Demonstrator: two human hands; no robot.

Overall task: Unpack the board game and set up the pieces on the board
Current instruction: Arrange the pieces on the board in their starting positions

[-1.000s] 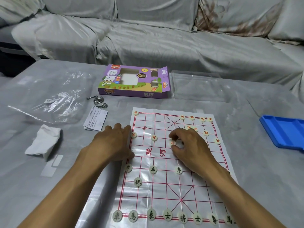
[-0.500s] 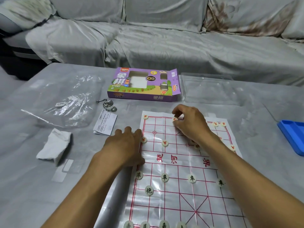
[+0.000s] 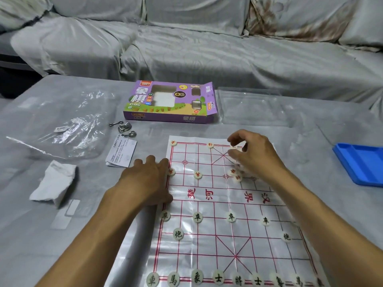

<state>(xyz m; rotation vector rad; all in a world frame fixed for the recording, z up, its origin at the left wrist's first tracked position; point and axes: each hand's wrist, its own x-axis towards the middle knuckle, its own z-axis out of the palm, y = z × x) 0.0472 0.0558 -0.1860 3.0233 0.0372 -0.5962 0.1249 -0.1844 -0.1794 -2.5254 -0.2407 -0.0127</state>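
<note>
The xiangqi board [image 3: 209, 241], a thin sheet with a red grid, lies flat on the table. Black-lettered pieces [image 3: 218, 278] fill the near row, with soldiers [image 3: 196, 217] and cannons [image 3: 178, 234] ahead of them. Red-lettered pieces [image 3: 210, 145] stand on the far half, and a small loose cluster [image 3: 235, 175] lies partly under my right wrist. My left hand [image 3: 145, 179] rests flat on the board's left edge. My right hand [image 3: 252, 154] hovers over the far row, its thumb and forefinger pinching a pale piece [image 3: 233, 151].
The open purple game box [image 3: 170, 102] and a clear plastic insert [image 3: 250, 106] lie beyond the board. To the left are a plastic bag [image 3: 62, 125], metal ring puzzles [image 3: 124, 128], a leaflet [image 3: 121, 151] and crumpled white paper [image 3: 55, 181]. A blue tray [image 3: 362, 162] sits right.
My right hand carried a red piece from mid-board to the far row, left it there and shifted right onto another piece. My left hand stayed on the board's edge.
</note>
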